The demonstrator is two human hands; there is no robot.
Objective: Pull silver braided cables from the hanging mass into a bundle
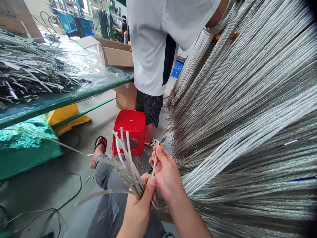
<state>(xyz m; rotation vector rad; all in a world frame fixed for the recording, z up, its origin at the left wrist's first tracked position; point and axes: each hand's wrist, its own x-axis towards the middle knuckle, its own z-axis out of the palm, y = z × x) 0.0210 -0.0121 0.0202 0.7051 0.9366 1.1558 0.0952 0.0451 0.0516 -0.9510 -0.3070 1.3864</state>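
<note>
My left hand is closed round a bundle of silvery, clear-sleeved cables above my lap. Their ends fan out up and to the left, and one strand sticks out sideways to the left. Between the thumb and fingers of my right hand is the tip of a single cable. That cable stands nearly upright, its lower part pinched under my left thumb. To the right of my hands hangs a large mass of long silver cables, their cut ends facing me.
A red plastic stool stands ahead, with a person in a white shirt behind it. On the left, a plastic-covered table carries a heap of cut pieces and an open cardboard box. Loose cords lie on the floor.
</note>
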